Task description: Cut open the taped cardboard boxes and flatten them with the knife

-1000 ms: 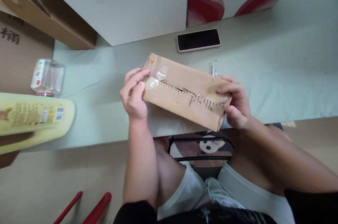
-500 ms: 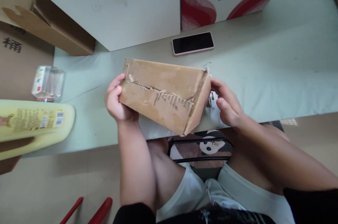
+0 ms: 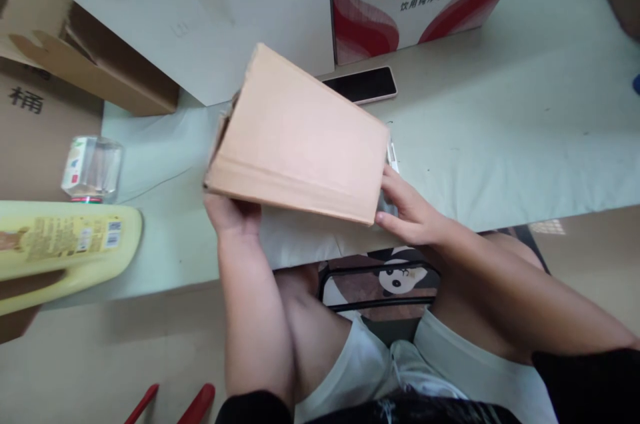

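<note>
A small brown cardboard box [image 3: 305, 144] is held tilted above the table, its plain broad face turned up toward me. My left hand [image 3: 233, 214] supports it from below at the lower left corner; most of those fingers are hidden under the box. At the right end, my right hand [image 3: 407, 211] grips the edge near the lower right corner, thumb and fingers against the cardboard. The box's left end looks rough and partly torn. Behind the box lies a phone [image 3: 370, 85] with a dark screen, partly covered by it. A small white object [image 3: 393, 154] peeks out beyond the right end.
A large white box [image 3: 210, 24] and a red-and-white water carton [image 3: 400, 11] stand at the back. On the left are an open cardboard box [image 3: 115, 77], a clear bottle [image 3: 95, 167] and a yellow jug [image 3: 70, 251]. The table's front edge runs above my lap.
The box has been turned in my hands: its torn, taped side faced me before, and now a smooth broad face shows. My right hand has closed onto its right end.
</note>
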Action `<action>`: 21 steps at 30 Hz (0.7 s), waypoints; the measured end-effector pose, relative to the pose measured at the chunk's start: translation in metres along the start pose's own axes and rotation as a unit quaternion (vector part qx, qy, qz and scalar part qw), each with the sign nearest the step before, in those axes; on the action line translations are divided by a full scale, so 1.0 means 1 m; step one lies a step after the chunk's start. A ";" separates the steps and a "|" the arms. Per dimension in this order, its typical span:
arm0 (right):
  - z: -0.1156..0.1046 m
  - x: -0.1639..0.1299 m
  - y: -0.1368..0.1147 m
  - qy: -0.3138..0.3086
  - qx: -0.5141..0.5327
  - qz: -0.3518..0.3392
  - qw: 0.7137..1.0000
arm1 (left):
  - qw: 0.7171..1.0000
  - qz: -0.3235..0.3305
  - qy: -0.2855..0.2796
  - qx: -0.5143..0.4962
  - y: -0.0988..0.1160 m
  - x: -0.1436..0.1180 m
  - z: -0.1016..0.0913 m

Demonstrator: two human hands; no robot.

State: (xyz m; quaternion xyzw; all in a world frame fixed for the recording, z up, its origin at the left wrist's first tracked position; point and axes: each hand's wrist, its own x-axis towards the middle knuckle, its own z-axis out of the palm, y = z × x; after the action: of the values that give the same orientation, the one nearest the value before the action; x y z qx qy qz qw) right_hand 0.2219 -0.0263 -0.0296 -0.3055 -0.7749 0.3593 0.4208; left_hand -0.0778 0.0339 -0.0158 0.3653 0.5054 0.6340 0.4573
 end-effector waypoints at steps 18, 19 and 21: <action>-0.003 -0.011 0.011 0.164 0.079 0.119 0.976 | 0.810 -0.382 -0.420 0.150 0.012 -0.033 0.021; -0.003 -0.011 0.012 0.184 0.089 0.132 0.970 | 0.784 -0.393 -0.451 0.168 0.013 -0.033 0.021; -0.004 -0.009 0.012 0.211 0.102 0.147 0.961 | 0.747 -0.399 -0.486 0.217 0.015 -0.034 0.021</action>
State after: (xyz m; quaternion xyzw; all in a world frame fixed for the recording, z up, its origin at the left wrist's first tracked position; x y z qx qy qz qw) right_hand 0.2318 -0.0251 -0.0416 -0.4400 -0.5746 0.4219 0.5461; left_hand -0.0503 0.0069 0.0032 0.4786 0.4386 0.0040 0.7607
